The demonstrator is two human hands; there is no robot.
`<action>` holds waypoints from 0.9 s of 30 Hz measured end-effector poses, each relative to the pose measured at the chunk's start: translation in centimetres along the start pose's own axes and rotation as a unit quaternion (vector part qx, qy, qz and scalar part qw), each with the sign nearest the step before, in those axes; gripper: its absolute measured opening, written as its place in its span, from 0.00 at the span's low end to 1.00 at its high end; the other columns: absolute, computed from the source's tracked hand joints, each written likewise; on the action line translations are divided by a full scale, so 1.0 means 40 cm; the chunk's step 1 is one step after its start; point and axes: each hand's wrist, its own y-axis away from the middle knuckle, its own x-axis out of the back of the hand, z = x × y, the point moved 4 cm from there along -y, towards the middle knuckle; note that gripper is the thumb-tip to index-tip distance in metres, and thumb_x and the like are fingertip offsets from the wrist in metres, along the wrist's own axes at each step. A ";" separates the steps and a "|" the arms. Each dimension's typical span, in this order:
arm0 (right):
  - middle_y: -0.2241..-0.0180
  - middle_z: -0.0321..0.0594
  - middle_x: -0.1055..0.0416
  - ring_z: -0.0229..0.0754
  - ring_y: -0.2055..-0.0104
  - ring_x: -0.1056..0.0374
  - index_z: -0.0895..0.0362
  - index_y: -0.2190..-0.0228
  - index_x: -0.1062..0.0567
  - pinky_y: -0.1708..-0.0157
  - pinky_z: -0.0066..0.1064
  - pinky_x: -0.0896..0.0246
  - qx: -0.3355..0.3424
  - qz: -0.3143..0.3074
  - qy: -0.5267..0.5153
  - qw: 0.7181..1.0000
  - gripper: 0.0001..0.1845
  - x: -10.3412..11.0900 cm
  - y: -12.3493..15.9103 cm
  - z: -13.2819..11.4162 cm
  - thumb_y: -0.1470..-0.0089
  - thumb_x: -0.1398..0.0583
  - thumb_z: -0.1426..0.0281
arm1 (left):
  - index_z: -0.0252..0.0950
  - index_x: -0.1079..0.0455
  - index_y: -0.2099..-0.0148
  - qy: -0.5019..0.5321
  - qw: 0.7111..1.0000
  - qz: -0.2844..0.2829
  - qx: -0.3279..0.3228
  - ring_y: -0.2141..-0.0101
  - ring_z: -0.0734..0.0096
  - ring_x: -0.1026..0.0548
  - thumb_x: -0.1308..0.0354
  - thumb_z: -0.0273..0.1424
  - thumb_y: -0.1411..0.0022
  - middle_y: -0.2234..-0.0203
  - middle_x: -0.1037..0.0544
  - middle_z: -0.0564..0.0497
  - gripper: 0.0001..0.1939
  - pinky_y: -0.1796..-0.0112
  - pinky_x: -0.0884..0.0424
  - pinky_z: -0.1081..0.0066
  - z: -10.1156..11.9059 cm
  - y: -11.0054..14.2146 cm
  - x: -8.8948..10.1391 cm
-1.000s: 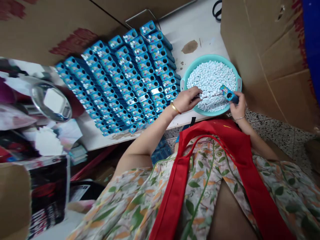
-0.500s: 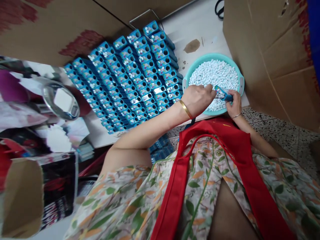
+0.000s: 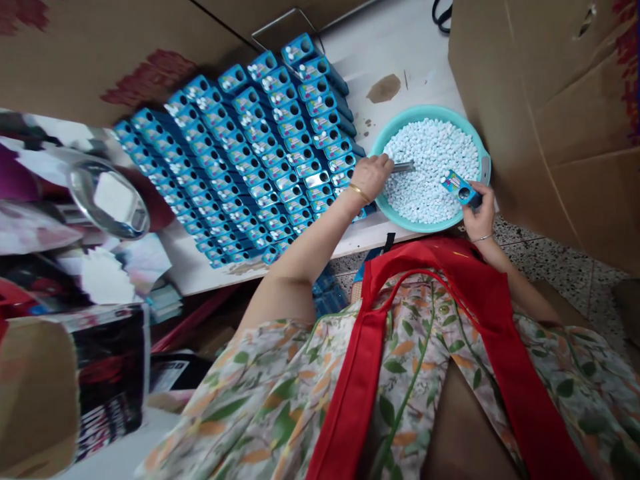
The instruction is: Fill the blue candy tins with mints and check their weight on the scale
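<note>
My left hand (image 3: pixel 371 177), with a gold bangle at the wrist, is closed around a slim grey metal tool (image 3: pixel 403 167) whose kind I cannot make out. The tool's far end lies over small white pellets (image 3: pixel 430 163) filling a turquoise basin (image 3: pixel 400 219). Across the basin, my right hand (image 3: pixel 481 212) grips a small blue box (image 3: pixel 463 189) by its near end. The box is held above the pellets, showing its printed top and a round dark hole.
Left of the basin, many upright blue boxes (image 3: pixel 260 147) stand in rows on the white table (image 3: pixel 345 40), several with white pellets on top. Cardboard (image 3: pixel 540 120) rises at the right. A round metal scale (image 3: pixel 107 199) and papers are at the left. Black scissor handles (image 3: pixel 442 17) lie at the back.
My left hand has drawn back leftward from the blue box, and the metal tool now shows. The box in my right hand has turned so its printed top shows.
</note>
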 end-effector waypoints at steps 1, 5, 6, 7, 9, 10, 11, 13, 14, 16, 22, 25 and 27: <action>0.48 0.46 0.31 0.48 0.43 0.33 0.54 0.48 0.35 0.42 0.48 0.37 -0.005 0.004 -0.004 1.000 0.21 0.007 0.003 0.002 0.44 0.42 0.68 | 0.33 0.31 0.51 0.008 1.000 -0.014 -0.005 0.56 0.56 0.27 0.59 0.26 0.31 0.55 0.25 0.36 0.16 0.57 0.33 0.59 0.012 -0.022 -0.033; 0.48 0.47 0.32 0.49 0.43 0.33 0.55 0.47 0.35 0.42 0.48 0.38 -0.044 0.007 0.004 0.999 0.23 0.026 0.021 0.017 0.42 0.40 0.62 | 0.32 0.35 0.43 0.047 0.995 -0.069 -0.054 0.52 0.55 0.27 0.56 0.27 0.32 0.47 0.28 0.37 0.18 0.56 0.33 0.62 0.118 -0.093 -0.127; 0.48 0.47 0.32 0.49 0.44 0.33 0.55 0.48 0.35 0.42 0.48 0.37 -0.053 0.009 0.008 0.999 0.23 0.029 0.026 0.019 0.42 0.40 0.60 | 0.32 0.36 0.42 0.059 0.993 -0.074 -0.069 0.50 0.55 0.28 0.54 0.27 0.33 0.45 0.29 0.37 0.19 0.55 0.33 0.62 0.144 -0.105 -0.140; 0.49 0.47 0.32 0.49 0.44 0.33 0.55 0.48 0.35 0.42 0.48 0.37 -0.059 0.012 0.012 0.998 0.23 0.031 0.031 0.021 0.42 0.40 0.60 | 0.32 0.37 0.41 0.072 0.991 -0.075 -0.080 0.49 0.54 0.28 0.53 0.26 0.35 0.44 0.30 0.37 0.21 0.54 0.34 0.62 0.165 -0.114 -0.149; 0.49 0.47 0.32 0.48 0.45 0.32 0.55 0.48 0.35 0.43 0.47 0.36 -0.068 0.019 0.016 0.997 0.23 0.036 0.040 0.022 0.42 0.39 0.59 | 0.31 0.37 0.41 0.106 0.988 -0.071 -0.089 0.48 0.54 0.29 0.53 0.24 0.37 0.44 0.30 0.37 0.22 0.52 0.34 0.62 0.185 -0.122 -0.159; 0.50 0.47 0.32 0.48 0.45 0.32 0.55 0.49 0.35 0.44 0.47 0.35 -0.071 0.022 0.017 0.997 0.23 0.039 0.043 0.021 0.42 0.39 0.58 | 0.31 0.37 0.41 0.124 0.986 -0.069 -0.089 0.48 0.55 0.28 0.53 0.24 0.37 0.45 0.29 0.37 0.22 0.51 0.34 0.61 0.185 -0.121 -0.160; 0.50 0.47 0.32 0.48 0.46 0.32 0.55 0.49 0.35 0.45 0.46 0.34 -0.075 0.026 0.017 0.997 0.24 0.041 0.046 0.021 0.42 0.39 0.58 | 0.30 0.36 0.41 0.139 0.984 -0.067 -0.087 0.49 0.55 0.28 0.53 0.25 0.37 0.46 0.28 0.37 0.22 0.50 0.34 0.62 0.179 -0.115 -0.157; 0.51 0.46 0.32 0.47 0.49 0.31 0.55 0.49 0.35 0.47 0.45 0.32 -0.083 0.039 0.013 0.996 0.24 0.046 0.050 0.020 0.42 0.38 0.57 | 0.31 0.36 0.42 0.164 0.981 -0.064 -0.087 0.50 0.57 0.28 0.52 0.26 0.37 0.48 0.27 0.37 0.21 0.49 0.34 0.62 0.157 -0.093 -0.140; 0.52 0.45 0.31 0.46 0.50 0.30 0.55 0.50 0.35 0.48 0.44 0.32 -0.087 0.047 0.010 0.995 0.25 0.048 0.050 0.020 0.43 0.37 0.57 | 0.31 0.36 0.42 0.172 0.979 -0.060 -0.090 0.51 0.58 0.27 0.52 0.27 0.37 0.49 0.26 0.38 0.21 0.50 0.33 0.63 0.143 -0.078 -0.125; 0.54 0.44 0.31 0.46 0.52 0.30 0.55 0.51 0.35 0.50 0.43 0.32 -0.095 0.060 0.007 0.994 0.25 0.050 0.050 0.021 0.44 0.36 0.57 | 0.31 0.36 0.43 0.181 0.977 -0.045 -0.101 0.52 0.60 0.27 0.52 0.28 0.37 0.50 0.26 0.38 0.20 0.50 0.33 0.63 0.117 -0.044 -0.082; 0.56 0.44 0.31 0.47 0.53 0.30 0.55 0.51 0.35 0.51 0.44 0.32 -0.089 0.044 0.027 0.995 0.23 0.022 0.030 0.020 0.45 0.38 0.59 | 0.31 0.34 0.46 0.167 0.974 0.009 -0.153 0.54 0.60 0.27 0.52 0.35 0.33 0.55 0.25 0.39 0.18 0.52 0.31 0.64 0.084 0.058 0.090; 0.54 0.46 0.30 0.50 0.50 0.31 0.55 0.50 0.34 0.47 0.47 0.33 -0.064 0.021 0.039 0.997 0.21 -0.004 0.014 0.016 0.45 0.40 0.64 | 0.32 0.33 0.46 0.139 0.974 0.007 -0.179 0.54 0.61 0.26 0.52 0.36 0.32 0.56 0.25 0.40 0.18 0.54 0.31 0.65 0.103 0.091 0.160; 0.53 0.47 0.31 0.51 0.48 0.32 0.56 0.50 0.34 0.46 0.49 0.34 -0.045 0.003 0.040 0.998 0.21 -0.021 0.004 0.013 0.46 0.41 0.68 | 0.32 0.33 0.46 0.109 0.976 -0.011 -0.189 0.55 0.62 0.26 0.52 0.36 0.31 0.55 0.24 0.41 0.17 0.55 0.31 0.65 0.127 0.103 0.194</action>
